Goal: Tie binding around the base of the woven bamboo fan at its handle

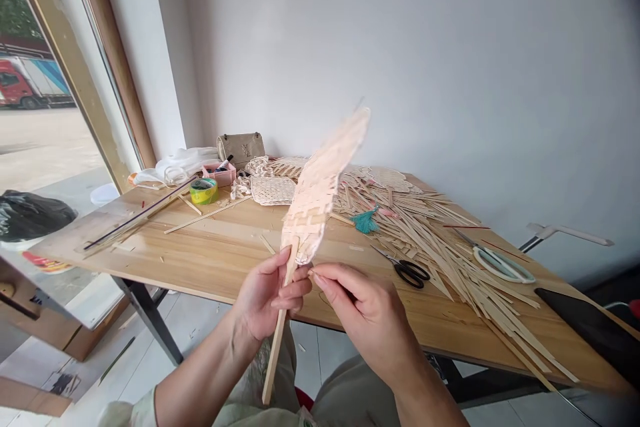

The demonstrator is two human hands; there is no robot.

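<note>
A woven hand fan (pixel 320 177) of pale strips is held up before me, tilted to the right and seen nearly edge-on. My left hand (pixel 270 293) is closed round its flat wooden handle (pixel 275 353), near the base of the woven part. Close beside it, my right hand (pixel 365 313) pinches thumb and forefinger together just below the fan's lower edge. Whatever lies between those fingertips is too small to make out. Black-handled scissors (pixel 411 272) lie on the table to the right of the fan.
Loose bamboo strips (pixel 460 267) cover the wooden table's (pixel 230 267) right side, with a teal tassel (pixel 366 220) among them. Green-handled scissors (pixel 503 264) lie farther right. Yellow-green tape (pixel 204 191), a pink box (pixel 220 175) and a beige bag (pixel 241 148) stand at the back left.
</note>
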